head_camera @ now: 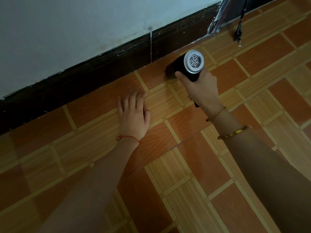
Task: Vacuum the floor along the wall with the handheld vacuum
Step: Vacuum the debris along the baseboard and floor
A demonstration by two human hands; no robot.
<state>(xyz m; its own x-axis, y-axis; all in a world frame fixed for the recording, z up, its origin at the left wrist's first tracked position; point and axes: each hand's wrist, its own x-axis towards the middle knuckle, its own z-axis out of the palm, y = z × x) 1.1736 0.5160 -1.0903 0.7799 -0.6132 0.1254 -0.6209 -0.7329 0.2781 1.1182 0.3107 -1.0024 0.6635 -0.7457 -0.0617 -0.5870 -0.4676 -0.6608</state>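
Note:
A black handheld vacuum [185,66] with a silver grilled rear end points its nozzle down at the floor close to the dark baseboard [104,71]. My right hand [200,88] is wrapped around its handle from below. My left hand [133,115] lies flat, fingers spread, on the orange and tan patterned floor [193,165], left of the vacuum and a little away from the wall. The nozzle tip is dark and hard to make out against the baseboard's shadow.
A pale blue-white wall [75,31] rises above the baseboard. At the top right a dark frame edge [217,19] meets the floor, and a thin black rod or cord [239,29] hangs down to the floor beside it.

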